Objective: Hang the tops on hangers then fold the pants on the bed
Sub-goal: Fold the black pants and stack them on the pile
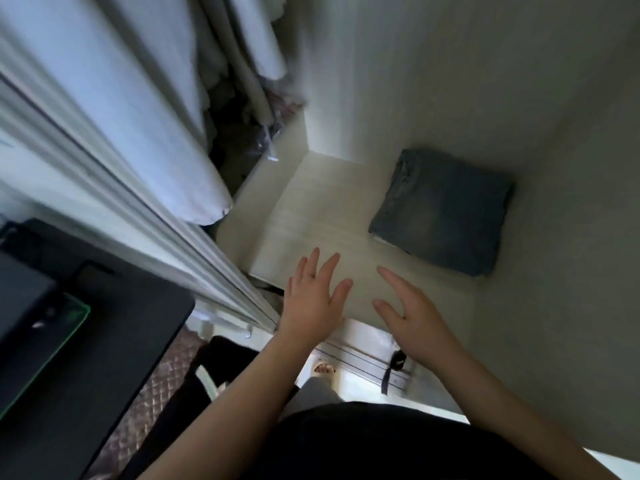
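The folded pants [446, 209], a blue denim bundle, lie flat on the pale shelf [311, 216] inside a wardrobe, at its right side and close against the right wall [554, 168]. The bundle is folded nearly square, so its long axis is hard to tell. It sits turned a little askew to the shelf's edges, with one corner pointing toward the back and another toward the front. Its thicker, seamed edge faces left, toward the bare middle of the shelf. Both bare arms reach forward over the shelf's front edge. The left hand [313, 299] is palm down with its fingers straight and fanned apart, holding nothing. The right hand [412, 317] is just beside it, fingers extended and the thumb held apart, also holding nothing. Whether either palm touches the shelf cannot be told. Both hands are well apart from the pants, which lie further back and to the right. To the upper left, pale garments [145, 109] hang down inside the wardrobe, their hems ending above the shelf's left part; their upper ends are blurred. A pale door frame [138, 216] runs diagonally beside them, and a black bench [104, 341] stands at the lower left. Below the shelf a foot in a sandal [323, 368] shows on the floor.
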The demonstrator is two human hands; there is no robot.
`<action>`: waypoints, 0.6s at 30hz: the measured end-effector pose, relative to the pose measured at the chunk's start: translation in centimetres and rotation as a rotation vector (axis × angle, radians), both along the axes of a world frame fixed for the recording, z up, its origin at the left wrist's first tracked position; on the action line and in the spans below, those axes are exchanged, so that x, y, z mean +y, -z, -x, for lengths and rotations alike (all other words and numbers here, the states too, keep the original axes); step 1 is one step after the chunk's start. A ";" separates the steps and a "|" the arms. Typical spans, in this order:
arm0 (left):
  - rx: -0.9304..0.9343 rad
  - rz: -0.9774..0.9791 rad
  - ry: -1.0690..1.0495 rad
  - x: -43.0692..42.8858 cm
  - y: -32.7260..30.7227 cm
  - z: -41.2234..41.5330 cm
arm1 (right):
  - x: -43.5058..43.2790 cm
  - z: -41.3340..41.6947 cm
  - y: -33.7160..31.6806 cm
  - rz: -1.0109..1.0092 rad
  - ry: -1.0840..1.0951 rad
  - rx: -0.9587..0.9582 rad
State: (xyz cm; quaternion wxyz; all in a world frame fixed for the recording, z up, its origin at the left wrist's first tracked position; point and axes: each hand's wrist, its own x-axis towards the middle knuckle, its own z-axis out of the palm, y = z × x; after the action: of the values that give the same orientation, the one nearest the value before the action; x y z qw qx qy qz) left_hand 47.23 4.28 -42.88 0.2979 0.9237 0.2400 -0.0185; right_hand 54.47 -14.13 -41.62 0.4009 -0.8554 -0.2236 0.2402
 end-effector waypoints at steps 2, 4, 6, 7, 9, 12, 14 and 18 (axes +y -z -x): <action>-0.020 0.006 -0.098 -1.4 -1.2 2.9 | -0.4 1.2 -0.7 -0.029 -0.098 0.008; -0.051 0.003 -0.176 -2.9 -2.2 5.9 | -0.9 2.8 -1.2 -0.042 -0.178 0.023; -0.093 -0.056 -0.234 -4.2 -3.0 9.1 | -1.2 4.6 -1.6 -0.077 -0.239 0.057; -0.106 -0.091 -0.259 -4.8 -3.3 10.8 | -1.1 5.6 -1.7 -0.098 -0.269 0.076; -0.123 -0.153 -0.314 -6.0 -4.1 14.1 | -0.8 8.0 -1.8 -0.133 -0.343 0.105; -0.132 -0.262 -0.401 -7.8 -5.3 19.3 | -0.2 11.9 -1.8 -0.154 -0.462 0.149; -0.099 -0.332 -0.502 -8.2 -5.9 22.7 | 0.7 14.2 -2.2 -0.170 -0.544 0.161; 0.048 -0.356 -0.743 -8.1 -6.6 29.3 | 3.1 17.6 -3.5 -0.202 -0.647 0.082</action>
State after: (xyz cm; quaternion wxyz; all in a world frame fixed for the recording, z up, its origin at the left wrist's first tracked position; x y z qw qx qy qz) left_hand 17.94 -3.83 -36.33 0.1145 0.8107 0.5633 0.1107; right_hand 36.88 -11.04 -38.08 0.3950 -0.6857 -0.4899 0.3657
